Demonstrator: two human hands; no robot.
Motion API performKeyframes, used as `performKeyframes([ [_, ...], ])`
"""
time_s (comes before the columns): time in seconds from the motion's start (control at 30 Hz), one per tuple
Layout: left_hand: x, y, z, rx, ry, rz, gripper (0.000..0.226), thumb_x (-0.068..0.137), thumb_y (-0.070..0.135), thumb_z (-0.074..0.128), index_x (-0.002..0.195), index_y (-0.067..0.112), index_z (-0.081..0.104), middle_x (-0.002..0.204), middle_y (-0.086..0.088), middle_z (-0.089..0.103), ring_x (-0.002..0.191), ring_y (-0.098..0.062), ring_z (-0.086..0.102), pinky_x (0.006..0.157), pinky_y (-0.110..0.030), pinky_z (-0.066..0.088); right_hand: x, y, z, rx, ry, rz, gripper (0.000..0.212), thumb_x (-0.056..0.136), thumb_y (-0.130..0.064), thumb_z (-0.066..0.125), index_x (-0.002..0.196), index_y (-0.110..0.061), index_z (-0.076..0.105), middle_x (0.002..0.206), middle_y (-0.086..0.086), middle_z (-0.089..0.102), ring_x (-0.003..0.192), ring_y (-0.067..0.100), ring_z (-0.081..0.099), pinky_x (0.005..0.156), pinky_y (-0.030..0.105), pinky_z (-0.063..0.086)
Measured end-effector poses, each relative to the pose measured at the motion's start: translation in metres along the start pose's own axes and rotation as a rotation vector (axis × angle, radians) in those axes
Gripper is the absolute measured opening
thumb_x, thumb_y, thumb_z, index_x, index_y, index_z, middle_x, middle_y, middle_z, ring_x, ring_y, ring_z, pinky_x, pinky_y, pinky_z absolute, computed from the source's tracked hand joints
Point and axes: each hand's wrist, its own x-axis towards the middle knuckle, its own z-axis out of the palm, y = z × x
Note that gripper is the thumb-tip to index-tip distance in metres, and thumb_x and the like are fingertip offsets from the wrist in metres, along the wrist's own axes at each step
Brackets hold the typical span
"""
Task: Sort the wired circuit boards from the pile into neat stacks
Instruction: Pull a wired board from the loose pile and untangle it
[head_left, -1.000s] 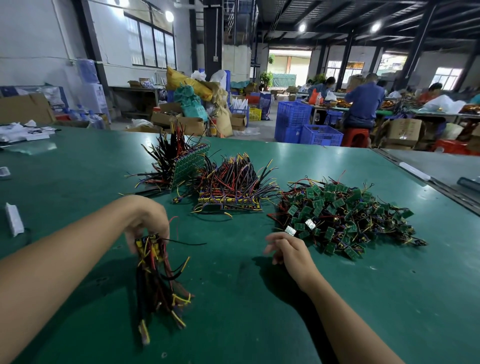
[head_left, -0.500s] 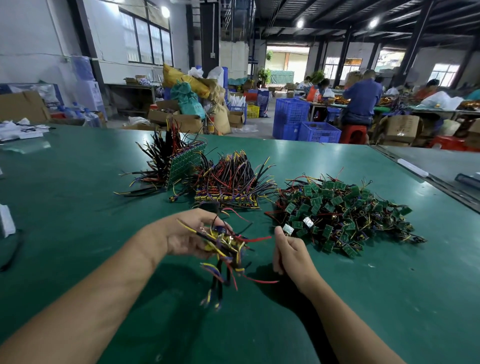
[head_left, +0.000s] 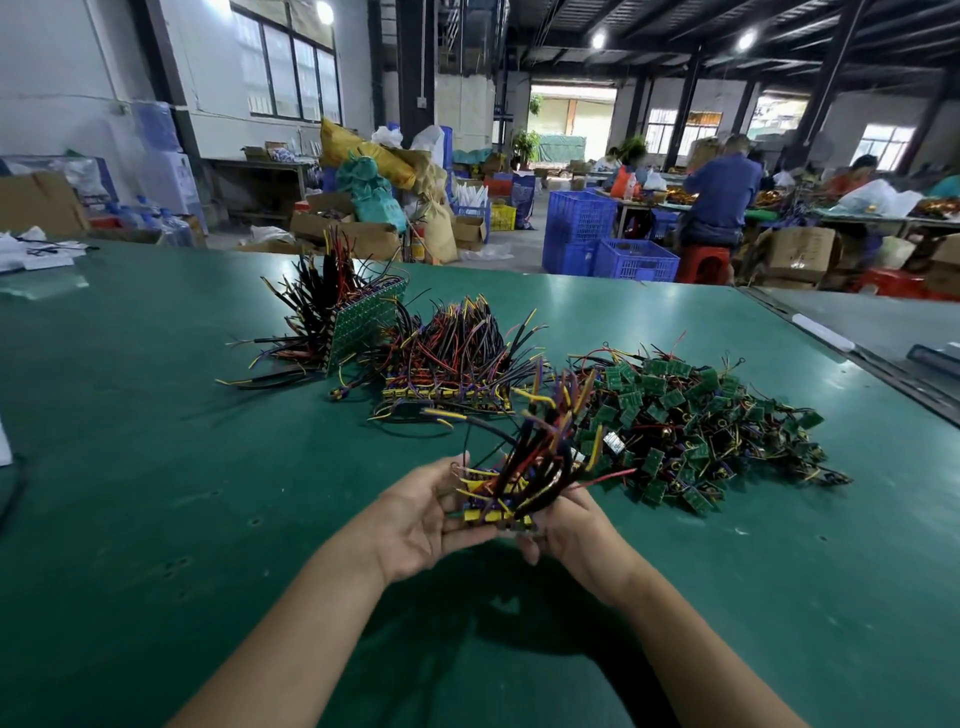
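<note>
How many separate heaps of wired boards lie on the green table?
3: a far-left heap with a tilted green panel, a middle stack beside it, and the loose pile at right. Another bundle is held between the left hand and right hand.

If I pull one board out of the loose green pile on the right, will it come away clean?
Probably not: wires in the pile cross and loop together, so neighbours would likely drag along. The boards look small, so probably light. Their thin wires likely flop and snag.
</note>
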Motion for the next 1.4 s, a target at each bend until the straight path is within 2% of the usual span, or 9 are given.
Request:
performKeyframes([
  [0.13,0.002,-0.008,0.001,-0.070,-0.014,-0.015,0.058,0.099,0.051,0.035,0.106,0.001,0.063,0.094,-0.019,0.073,0.080,-0.030,0.073,0.060,-0.037,0.060,0.001,0.003,-0.002,-0.038,-0.009,0.000,0.034,0.072,-0.022,0.057,0.104,-0.026,0.068,0.095,0.009,0.067,0.069,0.017,0.057,0.053,0.027,0.040],
  [0.23,-0.003,-0.010,-0.003,-0.195,-0.139,-0.008,0.040,0.085,0.018,0.036,0.109,-0.004,0.059,0.098,-0.022,0.071,0.083,-0.035,0.072,0.064,-0.040,0.060,0.002,0.002,-0.003,-0.092,0.005,-0.003,0.031,0.077,-0.028,0.055,0.106,-0.026,0.066,0.088,0.000,0.066,0.065,0.008,0.056,0.052,0.023,0.038],
  [0.37,-0.008,-0.015,-0.004,-0.271,-0.280,0.025,0.039,0.073,-0.007,0.043,0.108,-0.004,0.058,0.111,-0.026,0.066,0.095,-0.037,0.068,0.082,-0.044,0.059,0.005,0.001,-0.001,-0.127,0.130,0.025,0.036,0.085,-0.058,0.045,0.090,-0.031,0.069,0.075,-0.002,0.059,0.057,0.007,0.042,0.049,0.023,0.031],
  [0.57,-0.007,-0.022,0.009,-0.084,-0.115,0.132,0.045,0.077,0.009,0.065,0.118,0.001,0.050,0.111,-0.024,0.067,0.080,-0.030,0.071,0.064,-0.033,0.061,0.009,0.006,0.001,-0.052,0.186,0.023,0.041,0.095,-0.041,0.032,0.078,-0.033,0.068,0.064,-0.004,0.057,0.050,0.009,0.038,0.046,0.023,0.031],
  [0.7,-0.004,-0.029,0.013,0.099,-0.037,0.185,0.043,0.089,0.020,0.062,0.128,0.011,0.045,0.099,-0.019,0.072,0.070,-0.024,0.070,0.060,-0.030,0.057,0.013,0.010,0.005,0.021,0.306,0.056,0.042,0.092,-0.036,0.035,0.082,-0.024,0.073,0.077,0.005,0.067,0.048,0.009,0.043,0.043,0.022,0.033],
  [0.8,-0.003,-0.034,0.015,0.220,-0.049,0.198,0.034,0.093,0.034,0.056,0.116,0.011,0.047,0.089,-0.015,0.074,0.058,-0.019,0.062,0.052,-0.027,0.050,0.014,0.008,0.008,0.110,0.345,0.023,0.027,0.079,-0.030,0.042,0.087,-0.017,0.064,0.082,0.012,0.064,0.046,0.012,0.046,0.040,0.022,0.033],
  [1.03,0.003,-0.039,0.018,0.265,0.084,0.222,0.039,0.093,0.043,0.055,0.069,0.013,0.051,0.049,0.002,0.042,0.038,-0.012,0.035,0.040,-0.020,0.025,0.012,0.004,0.014,0.092,0.324,0.013,0.028,0.091,-0.011,0.029,0.098,-0.007,0.056,0.076,0.011,0.059,0.050,0.015,0.037,0.042,0.023,0.029],
  [1.17,0.003,-0.038,0.020,0.249,0.062,0.273,0.047,0.095,0.042,0.049,0.055,0.017,0.047,0.043,0.004,0.029,0.035,-0.010,0.024,0.040,-0.016,0.017,0.009,0.001,0.017,0.106,0.250,0.079,0.026,0.101,-0.018,0.027,0.104,-0.008,0.051,0.052,0.000,0.043,0.041,0.012,0.031,0.042,0.021,0.029],
  [1.4,0.001,-0.039,0.021,0.213,0.084,0.278,0.050,0.093,0.047,0.049,0.054,0.018,0.037,0.048,0.004,0.018,0.035,-0.009,0.016,0.046,-0.017,0.011,0.005,-0.006,0.022,0.194,0.205,0.043,0.019,0.088,-0.016,0.049,0.104,-0.006,0.052,0.054,0.005,0.050,0.041,0.014,0.039,0.043,0.021,0.029],
])
